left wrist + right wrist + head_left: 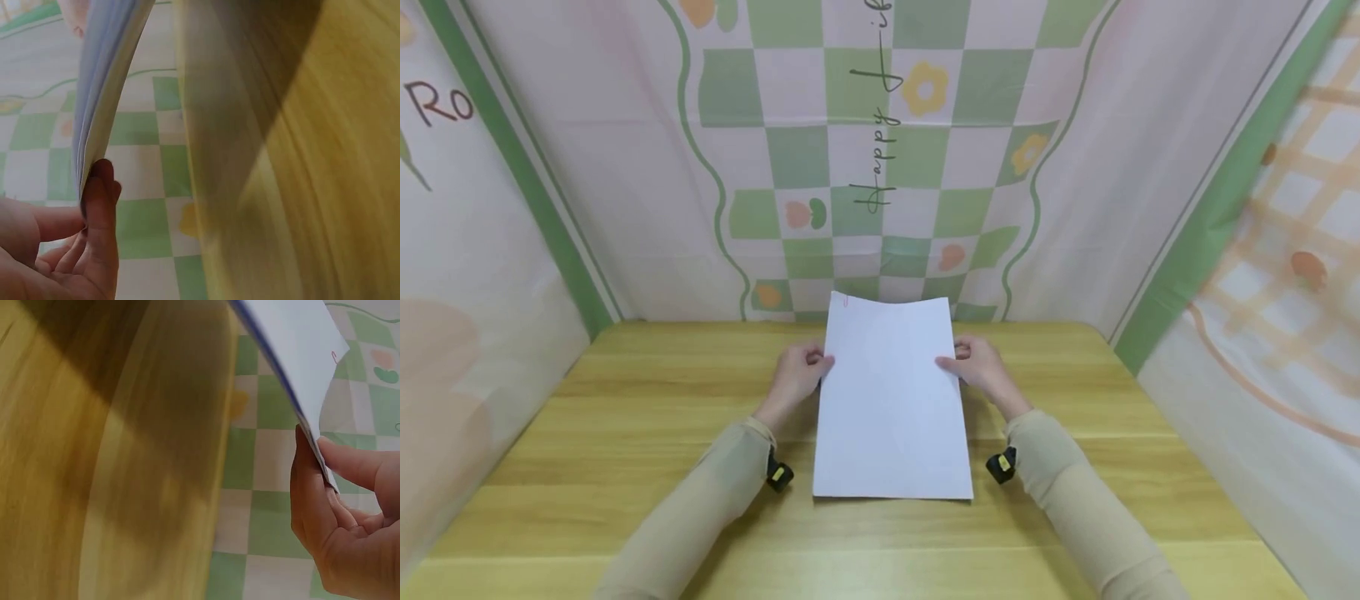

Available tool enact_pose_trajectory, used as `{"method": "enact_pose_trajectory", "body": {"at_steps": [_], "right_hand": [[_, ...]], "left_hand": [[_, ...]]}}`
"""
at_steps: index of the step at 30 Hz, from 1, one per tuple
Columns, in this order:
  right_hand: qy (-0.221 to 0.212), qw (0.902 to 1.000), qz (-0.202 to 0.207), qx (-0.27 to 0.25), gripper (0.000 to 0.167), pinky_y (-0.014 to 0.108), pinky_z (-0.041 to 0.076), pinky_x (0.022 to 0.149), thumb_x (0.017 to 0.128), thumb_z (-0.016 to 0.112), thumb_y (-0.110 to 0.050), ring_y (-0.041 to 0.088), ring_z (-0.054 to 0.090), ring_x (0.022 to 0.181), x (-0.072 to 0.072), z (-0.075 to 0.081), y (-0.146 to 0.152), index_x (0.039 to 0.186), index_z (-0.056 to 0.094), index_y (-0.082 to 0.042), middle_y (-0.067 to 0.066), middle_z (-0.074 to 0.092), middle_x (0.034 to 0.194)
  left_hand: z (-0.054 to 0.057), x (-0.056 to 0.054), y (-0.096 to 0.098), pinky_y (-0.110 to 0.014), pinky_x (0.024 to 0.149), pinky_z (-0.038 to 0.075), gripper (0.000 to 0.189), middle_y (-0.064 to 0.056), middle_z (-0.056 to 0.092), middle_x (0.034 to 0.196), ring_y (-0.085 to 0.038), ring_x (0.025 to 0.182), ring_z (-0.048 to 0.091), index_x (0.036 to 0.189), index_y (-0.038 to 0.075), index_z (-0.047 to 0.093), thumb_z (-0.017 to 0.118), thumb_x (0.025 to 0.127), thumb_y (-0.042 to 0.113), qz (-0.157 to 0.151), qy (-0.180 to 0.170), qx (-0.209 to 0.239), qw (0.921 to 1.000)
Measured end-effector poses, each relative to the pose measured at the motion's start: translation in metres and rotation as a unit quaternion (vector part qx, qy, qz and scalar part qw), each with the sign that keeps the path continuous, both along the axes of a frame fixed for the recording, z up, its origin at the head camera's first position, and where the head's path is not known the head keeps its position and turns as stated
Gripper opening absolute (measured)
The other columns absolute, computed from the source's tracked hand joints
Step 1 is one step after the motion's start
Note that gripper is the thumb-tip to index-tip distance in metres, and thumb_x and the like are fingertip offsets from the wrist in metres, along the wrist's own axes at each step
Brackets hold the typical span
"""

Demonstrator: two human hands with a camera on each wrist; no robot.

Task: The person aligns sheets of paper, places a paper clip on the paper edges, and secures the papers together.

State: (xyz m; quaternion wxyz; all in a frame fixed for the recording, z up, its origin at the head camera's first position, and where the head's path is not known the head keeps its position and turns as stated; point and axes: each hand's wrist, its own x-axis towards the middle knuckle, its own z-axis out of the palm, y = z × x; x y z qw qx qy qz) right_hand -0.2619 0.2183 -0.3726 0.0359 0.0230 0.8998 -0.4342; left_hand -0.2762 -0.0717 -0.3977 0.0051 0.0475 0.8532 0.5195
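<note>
A thin stack of white paper [891, 400] is held up above the table, its far edge sagging slightly in the middle. A small pinkish-red paper clip [846, 301] shows at its far left corner. On the left edge, my left hand [797, 375] pinches the stack between thumb and fingers; several layered sheets [103, 81] show edge-on in the left wrist view. At the right edge my right hand [985, 367] pinches it too, thumb on top and fingers beneath. The paper's upper face [306, 350] looks blank apart from the clip.
A wooden table [625, 467] lies under the paper and both forearms. Behind it hangs a curtain [790, 158] with green checks and flowers, and more fabric [1262, 292] hangs at the sides. Small black cameras [779, 475] are strapped at both wrists.
</note>
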Motion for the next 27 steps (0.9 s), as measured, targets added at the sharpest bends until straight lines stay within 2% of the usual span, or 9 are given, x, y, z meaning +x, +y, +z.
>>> {"method": "enact_pose_trajectory", "body": {"at_steps": [7,11,17,22,27], "right_hand": [[-0.022,0.9997,0.008,0.0,0.051,0.04,0.054,0.083,0.088,0.067,-0.018,0.024,0.066,0.085,-0.008,-0.01,0.004,0.128,0.047,0.007,0.027,0.06,0.121],[-0.035,0.9993,0.009,0.01,0.051,0.037,0.055,0.079,0.087,0.068,-0.018,0.02,0.066,0.079,-0.013,-0.018,0.006,0.127,0.049,0.007,0.026,0.061,0.119],[-0.056,0.9974,0.008,0.045,0.051,0.036,0.054,0.08,0.086,0.069,-0.021,0.02,0.066,0.081,-0.02,-0.029,0.009,0.125,0.051,0.006,0.024,0.062,0.117],[-0.063,0.9975,0.003,0.033,0.047,0.034,0.056,0.076,0.085,0.07,-0.016,0.023,0.068,0.08,-0.024,-0.037,0.007,0.122,0.052,0.007,0.026,0.062,0.116],[-0.064,0.9977,-0.004,0.022,0.048,0.03,0.057,0.071,0.085,0.069,-0.013,0.023,0.068,0.08,-0.026,-0.04,0.004,0.124,0.051,0.008,0.027,0.062,0.114]], "left_hand": [[-0.006,-0.008,0.002,-0.026,0.064,0.049,0.02,-0.014,0.066,0.093,-0.019,0.075,0.059,0.103,0.0,0.065,0.056,0.093,0.014,-0.014,-0.007,-0.045,0.9989],[-0.01,-0.011,0.004,-0.026,0.061,0.049,0.018,-0.014,0.066,0.089,-0.019,0.072,0.058,0.101,-0.001,0.065,0.057,0.092,0.012,-0.026,-0.022,-0.063,0.9974],[-0.016,-0.014,0.006,-0.027,0.057,0.051,0.01,-0.015,0.067,0.084,-0.018,0.062,0.06,0.09,-0.001,0.063,0.06,0.09,0.009,-0.028,-0.043,-0.075,0.9958],[-0.021,-0.018,0.006,-0.027,0.058,0.054,0.008,-0.017,0.068,0.084,-0.018,0.06,0.063,0.089,-0.003,0.063,0.062,0.087,0.005,-0.028,-0.062,-0.077,0.9947],[-0.021,-0.019,0.005,-0.026,0.056,0.055,0.008,-0.018,0.067,0.083,-0.019,0.059,0.064,0.09,-0.005,0.063,0.063,0.084,0.001,-0.022,-0.076,-0.071,0.9943]]}}
